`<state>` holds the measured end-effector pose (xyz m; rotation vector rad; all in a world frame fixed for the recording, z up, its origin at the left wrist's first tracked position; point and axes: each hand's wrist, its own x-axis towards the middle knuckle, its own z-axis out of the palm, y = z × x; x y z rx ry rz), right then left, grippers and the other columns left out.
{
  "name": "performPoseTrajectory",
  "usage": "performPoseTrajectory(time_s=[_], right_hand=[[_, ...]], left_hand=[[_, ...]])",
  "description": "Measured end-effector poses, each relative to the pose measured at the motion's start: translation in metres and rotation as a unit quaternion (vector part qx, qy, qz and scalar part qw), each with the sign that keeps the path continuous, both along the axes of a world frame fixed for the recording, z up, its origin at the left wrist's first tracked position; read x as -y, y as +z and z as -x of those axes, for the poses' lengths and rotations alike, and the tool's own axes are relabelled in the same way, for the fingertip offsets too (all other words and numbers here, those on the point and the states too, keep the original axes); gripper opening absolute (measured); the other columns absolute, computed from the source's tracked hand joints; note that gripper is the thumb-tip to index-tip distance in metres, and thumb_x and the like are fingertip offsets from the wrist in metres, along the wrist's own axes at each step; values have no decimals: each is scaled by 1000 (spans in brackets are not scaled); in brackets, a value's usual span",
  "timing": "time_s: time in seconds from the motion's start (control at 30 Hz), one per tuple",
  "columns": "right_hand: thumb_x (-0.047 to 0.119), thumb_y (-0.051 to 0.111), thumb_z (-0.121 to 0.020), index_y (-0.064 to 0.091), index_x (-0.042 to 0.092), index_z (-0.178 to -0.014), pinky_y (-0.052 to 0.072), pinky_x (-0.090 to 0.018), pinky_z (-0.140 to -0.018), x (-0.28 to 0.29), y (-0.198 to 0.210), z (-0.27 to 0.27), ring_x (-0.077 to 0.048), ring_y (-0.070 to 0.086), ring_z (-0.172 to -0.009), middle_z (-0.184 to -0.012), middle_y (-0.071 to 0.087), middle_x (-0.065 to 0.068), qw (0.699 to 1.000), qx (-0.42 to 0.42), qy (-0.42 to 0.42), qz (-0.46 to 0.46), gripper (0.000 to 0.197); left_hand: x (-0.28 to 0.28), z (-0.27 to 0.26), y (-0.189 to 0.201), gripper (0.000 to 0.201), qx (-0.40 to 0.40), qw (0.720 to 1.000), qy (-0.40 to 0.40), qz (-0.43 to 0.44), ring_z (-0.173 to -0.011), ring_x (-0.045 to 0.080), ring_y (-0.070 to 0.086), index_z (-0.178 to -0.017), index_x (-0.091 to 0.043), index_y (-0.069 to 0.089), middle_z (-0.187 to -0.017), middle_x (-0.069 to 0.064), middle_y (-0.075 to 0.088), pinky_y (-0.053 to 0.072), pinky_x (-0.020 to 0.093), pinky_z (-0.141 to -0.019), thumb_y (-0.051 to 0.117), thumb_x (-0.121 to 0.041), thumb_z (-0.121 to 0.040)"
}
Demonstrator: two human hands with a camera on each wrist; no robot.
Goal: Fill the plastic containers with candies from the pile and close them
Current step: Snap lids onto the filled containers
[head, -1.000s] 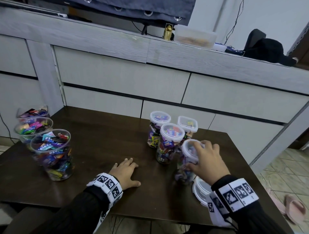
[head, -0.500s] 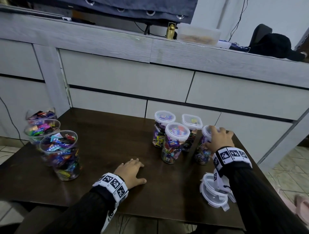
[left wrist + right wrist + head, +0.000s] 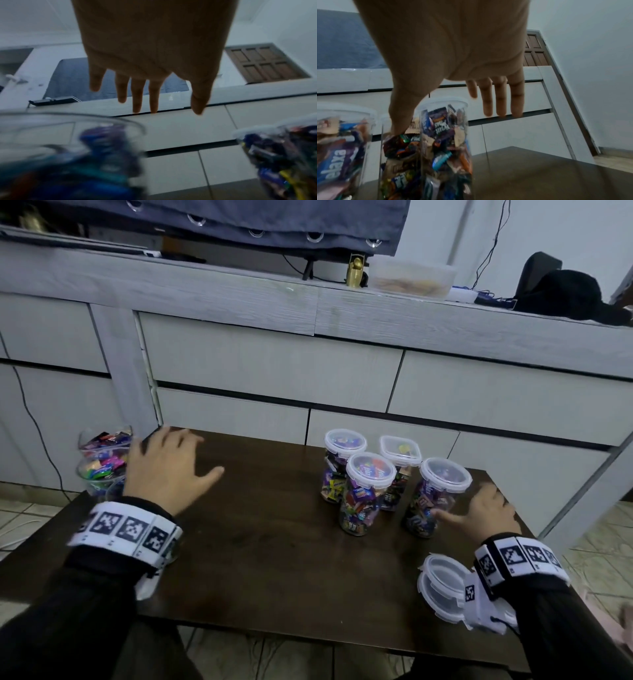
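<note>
The left hand (image 3: 164, 465) hovered, fingers spread and holding nothing, beside 2 uncovered candy cups (image 3: 101, 463). The right hand (image 3: 486, 515), fingers apart, sat just beside 4 lidded containers (image 3: 371, 474) on the worktop (image 3: 274, 559).

Grey drawer cabinet (image 3: 274, 364), gold figurine (image 3: 356, 271), food box (image 3: 412, 277), black bag (image 3: 565, 290), brown door (image 3: 264, 63).

Four clear lidded containers (image 3: 371, 491) packed with wrapped candies stand upright, clustered at the surface's far right. Three open containers of candies (image 3: 102, 463) stand at the far left edge. Two spare clear lids (image 3: 442, 587), overlapping, lie at the near right.
</note>
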<state>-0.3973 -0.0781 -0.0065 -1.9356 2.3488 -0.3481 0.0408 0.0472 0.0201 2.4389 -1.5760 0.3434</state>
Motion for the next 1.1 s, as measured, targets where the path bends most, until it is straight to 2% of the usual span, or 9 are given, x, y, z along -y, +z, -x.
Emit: performPoseTrajectory(time_s=[0.1,0.17,0.23,0.33,0.47,0.6,0.73,0.87,1.1], right_hand=[[73,70,-61,36,7,-131,46,-41,-96,-10,-17,6,-32,49,-119,-130,50,-15,989,-40,3,-139,101],[78,66,-60,42,13,-130,49,-32,-90,-15,-31,8,-24,56,-113,-126,56,-7,975,-67,18,-210,99],[76,66,-62,45,17,-130,47,-27,-88,-19,-44,9,-19,57,-112,-127,57,-2,967,-81,33,-237,93],[65,71,-64,49,20,-125,46,-25,-85,-21,-55,10,-16,57,-108,-122,58,2,961,-89,54,-256,79],[61,71,-66,46,20,-122,44,-26,-80,-20,-57,9,-18,56,-109,-122,56,0,957,-115,72,-258,73],[59,71,-70,41,18,-126,47,-32,-90,-19,-60,7,-23,54,-115,-130,46,-6,956,-129,74,-252,76],[56,70,-74,38,17,-132,46,-33,-95,-18,-61,5,-24,51,-119,-135,39,-9,957,-121,80,-252,77],[55,68,-75,34,14,-134,45,-31,-96,-17,-62,4,-23,51,-120,-134,48,-8,959,-125,88,-238,79],[54,73,-70,36,14,-126,45,-34,-95,-18,-62,5,-26,50,-120,-129,51,-8,962,-111,120,-220,78]], left_hand=[[-7,-22,-7,89,17,984,59,-166,-151,27,8,-150,-26,28,-162,3,21,6,56,-118,39,-82,-81],[-13,-28,-16,91,26,975,64,-213,-151,26,7,-152,-26,22,-162,1,18,5,56,-118,40,-81,-82],[-16,-29,-24,83,26,979,55,-194,-150,25,12,-152,-27,20,-161,1,21,10,56,-119,47,-70,-87],[-16,-29,-30,67,22,987,22,-156,-150,23,12,-151,-27,23,-158,-1,26,12,58,-119,49,-53,-94],[-15,-21,-34,56,55,986,-57,-149,-150,18,13,-147,-31,26,-156,-5,28,14,56,-118,44,-48,-97],[-11,6,-30,47,15,981,-144,-130,-143,14,23,-142,-34,32,-150,-9,32,22,47,-117,42,-47,-98],[-4,48,-27,45,14,960,-249,-127,-145,12,19,-143,-35,31,-152,-10,28,19,43,-118,38,-47,-100],[7,99,-29,45,23,931,-347,-113,-147,13,13,-144,-34,32,-156,-10,24,13,44,-119,37,-47,-100],[26,159,-34,52,-1,873,-478,-91,-149,9,9,-144,-34,38,-161,-9,22,5,40,-120,50,-48,-95]])
